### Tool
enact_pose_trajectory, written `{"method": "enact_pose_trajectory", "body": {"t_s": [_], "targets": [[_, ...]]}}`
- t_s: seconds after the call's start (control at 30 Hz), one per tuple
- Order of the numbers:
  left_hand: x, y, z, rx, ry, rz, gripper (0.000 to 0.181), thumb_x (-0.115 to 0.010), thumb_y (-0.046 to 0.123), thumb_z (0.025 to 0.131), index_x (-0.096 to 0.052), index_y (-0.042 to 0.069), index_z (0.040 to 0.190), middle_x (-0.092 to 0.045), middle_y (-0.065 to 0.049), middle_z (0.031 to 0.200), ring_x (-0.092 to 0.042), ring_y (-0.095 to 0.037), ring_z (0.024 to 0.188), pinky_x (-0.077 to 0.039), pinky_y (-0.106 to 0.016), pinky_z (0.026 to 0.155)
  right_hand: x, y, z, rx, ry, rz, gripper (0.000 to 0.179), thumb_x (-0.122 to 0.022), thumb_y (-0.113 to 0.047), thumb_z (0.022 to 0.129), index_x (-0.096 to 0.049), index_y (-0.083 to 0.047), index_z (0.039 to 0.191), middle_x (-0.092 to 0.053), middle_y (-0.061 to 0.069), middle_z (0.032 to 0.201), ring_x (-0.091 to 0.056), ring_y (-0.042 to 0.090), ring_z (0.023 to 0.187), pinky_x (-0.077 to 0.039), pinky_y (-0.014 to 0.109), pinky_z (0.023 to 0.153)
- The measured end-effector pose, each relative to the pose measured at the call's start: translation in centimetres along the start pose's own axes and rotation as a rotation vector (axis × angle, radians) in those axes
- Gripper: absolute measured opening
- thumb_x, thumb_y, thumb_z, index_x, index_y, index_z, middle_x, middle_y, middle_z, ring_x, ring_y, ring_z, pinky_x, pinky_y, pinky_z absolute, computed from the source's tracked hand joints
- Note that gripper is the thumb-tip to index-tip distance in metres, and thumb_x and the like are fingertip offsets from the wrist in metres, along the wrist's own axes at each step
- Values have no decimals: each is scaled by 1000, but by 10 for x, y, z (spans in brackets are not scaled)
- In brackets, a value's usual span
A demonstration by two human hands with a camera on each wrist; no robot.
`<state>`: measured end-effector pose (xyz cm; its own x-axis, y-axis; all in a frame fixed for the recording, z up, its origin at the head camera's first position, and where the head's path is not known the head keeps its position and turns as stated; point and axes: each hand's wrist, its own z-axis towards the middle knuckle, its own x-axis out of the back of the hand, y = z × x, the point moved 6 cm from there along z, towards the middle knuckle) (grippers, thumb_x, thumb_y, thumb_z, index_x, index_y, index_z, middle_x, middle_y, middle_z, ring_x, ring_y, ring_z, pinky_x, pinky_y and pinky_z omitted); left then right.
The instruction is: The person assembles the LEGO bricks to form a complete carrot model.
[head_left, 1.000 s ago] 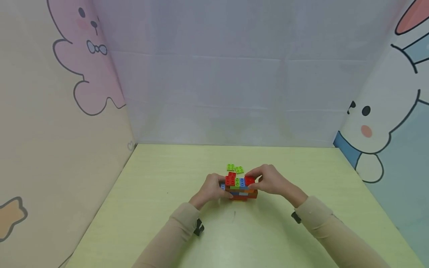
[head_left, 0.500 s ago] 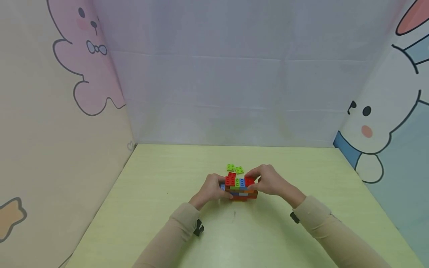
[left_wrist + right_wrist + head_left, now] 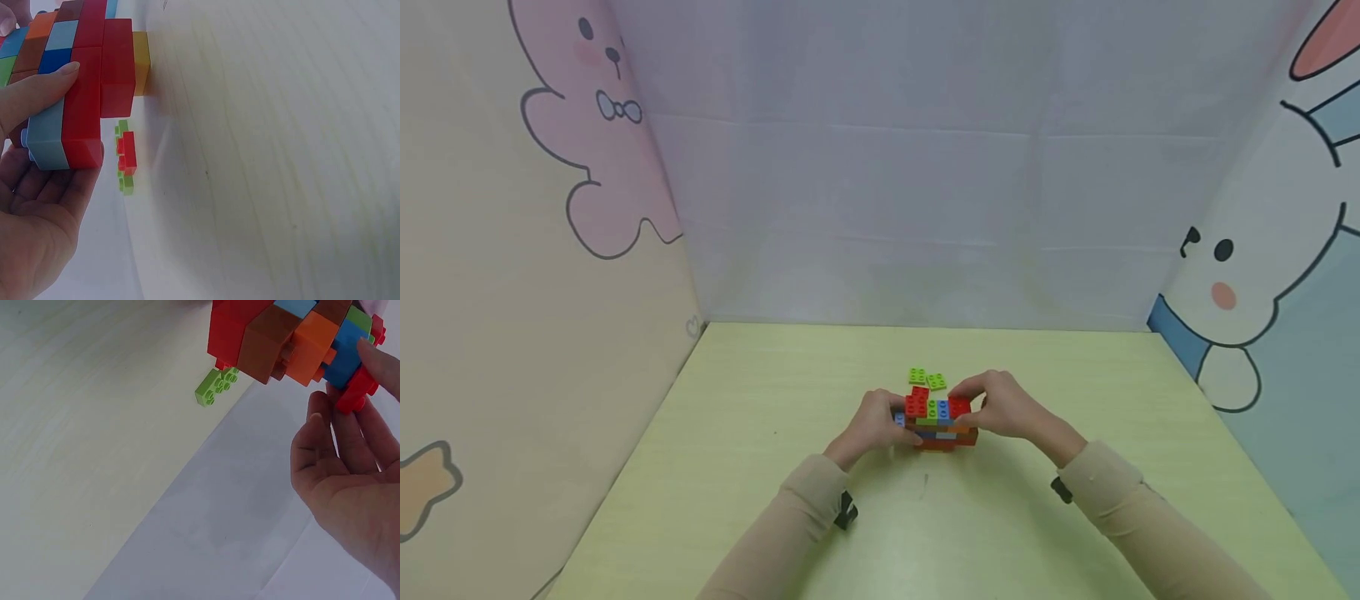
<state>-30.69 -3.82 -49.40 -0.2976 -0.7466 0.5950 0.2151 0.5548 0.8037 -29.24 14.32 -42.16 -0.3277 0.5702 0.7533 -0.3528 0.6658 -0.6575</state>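
A block of stacked toy bricks (image 3: 942, 444) in red, blue, brown, orange and green stands between the hands in the head view. My left hand (image 3: 872, 427) grips its left side, thumb on the front face and fingers behind, as the left wrist view shows over the red bricks (image 3: 84, 106). At the top right end, my right hand (image 3: 1006, 406) pinches a small red brick (image 3: 357, 390) between thumb and fingers. That brick sits against the blue brick (image 3: 345, 355) of the top layer; whether it is pressed fully down I cannot tell.
Two light green bricks (image 3: 917, 376) lie on the pale table (image 3: 760, 417) behind the block. A loose red brick (image 3: 129, 153) lies near them. A white cloth wall (image 3: 880, 208) stands at the table's back, with printed cartoon panels at both sides.
Almost nothing differs. Both hands keep their hold on the bricks, with only a very slight shift of the whole view.
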Motion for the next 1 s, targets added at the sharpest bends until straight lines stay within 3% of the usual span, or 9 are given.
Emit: {"method": "enact_pose_trajectory", "body": {"t_s": [0.1,0.27,0.53,0.8,1.0], "targets": [[0,0,0,-9,3,3,43,-91,12,61,-75,12,101,-69,9,89,-60,-10,88,-47,-35,84,-2,3,0,8,7,29,35,-82,-17,77,-71,-7,109,-68,0,102,-60,19,92,-49,43,83],[0,1,0,-34,3,-1,42,-90,10,62,-75,11,101,-70,8,89,-61,-10,87,-48,-35,83,-8,15,-2,16,53,125,36,-82,-19,76,-69,-8,108,-66,0,104,-62,22,95,-48,48,86],[0,0,0,-34,0,-7,42,-90,9,62,-76,12,101,-69,9,90,-60,-9,88,-47,-34,84,-19,29,-4,-16,123,264,39,-84,-19,74,-69,-8,108,-67,1,103,-63,22,96,-50,41,84],[1,2,0,-34,6,6,42,-90,12,62,-76,13,101,-69,9,90,-60,-9,89,-47,-35,84,-26,36,-3,21,131,287,38,-83,-16,75,-68,-5,108,-67,2,100,-62,20,88,-52,35,79],[1,2,0,-41,13,17,42,-91,12,61,-76,12,101,-70,8,89,-60,-10,88,-47,-35,84,-35,46,-2,-1,151,295,41,-84,-15,74,-68,-5,109,-67,2,99,-61,18,84,-51,31,75]]}}
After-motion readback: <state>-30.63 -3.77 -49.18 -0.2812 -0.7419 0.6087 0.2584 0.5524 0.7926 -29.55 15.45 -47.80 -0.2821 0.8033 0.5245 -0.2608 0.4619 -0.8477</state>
